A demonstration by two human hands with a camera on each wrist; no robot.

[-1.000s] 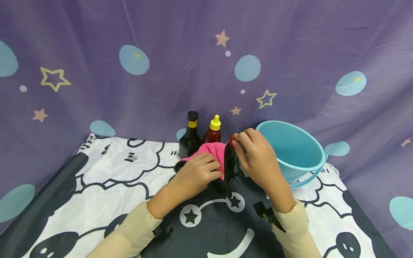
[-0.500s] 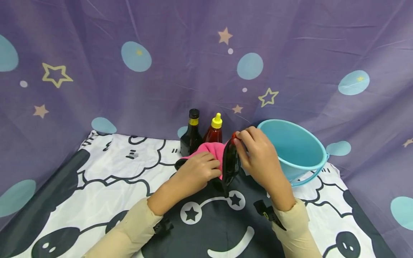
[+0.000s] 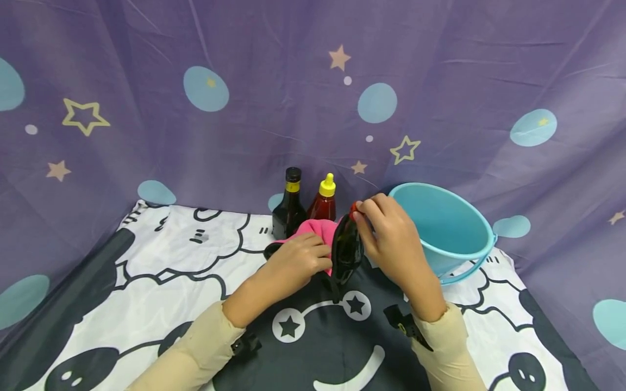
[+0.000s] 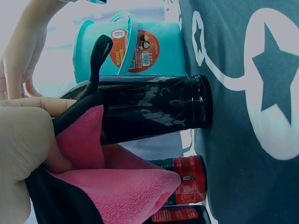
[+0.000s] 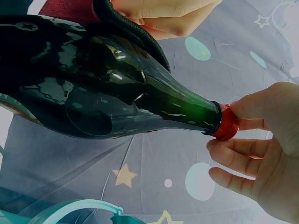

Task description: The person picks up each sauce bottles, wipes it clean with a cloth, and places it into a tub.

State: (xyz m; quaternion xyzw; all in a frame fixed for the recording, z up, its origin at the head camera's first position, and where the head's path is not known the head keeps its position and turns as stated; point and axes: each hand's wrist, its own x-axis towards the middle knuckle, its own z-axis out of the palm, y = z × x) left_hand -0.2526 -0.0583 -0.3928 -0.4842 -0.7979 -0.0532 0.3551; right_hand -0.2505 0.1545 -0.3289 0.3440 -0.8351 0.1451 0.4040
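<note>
A dark green glass bottle (image 3: 348,248) stands near the middle of the table. Its red cap (image 5: 229,122) is pinched between the thumb and fingers of my right hand (image 3: 391,239). My left hand (image 3: 293,267) grips a fluffy pink cloth (image 4: 124,193) with black trim and a black hanging loop (image 4: 99,53). The cloth lies against the bottle's left side. In the left wrist view, the bottle's base (image 4: 201,102) shows low by the tablecloth, and the cloth hides part of its upper body.
Behind the cloth stand a dark bottle with a black cap (image 3: 288,214) and a red sauce bottle with a yellow tip (image 3: 323,205). A light blue bucket (image 3: 459,254) is on the right, its handle hanging down. A purple curtain (image 3: 274,108) closes off the back.
The cloth's black edge and hanging loop have shifted a little left across the bottle, so more dark glass shows. My right hand stays on the cap.
</note>
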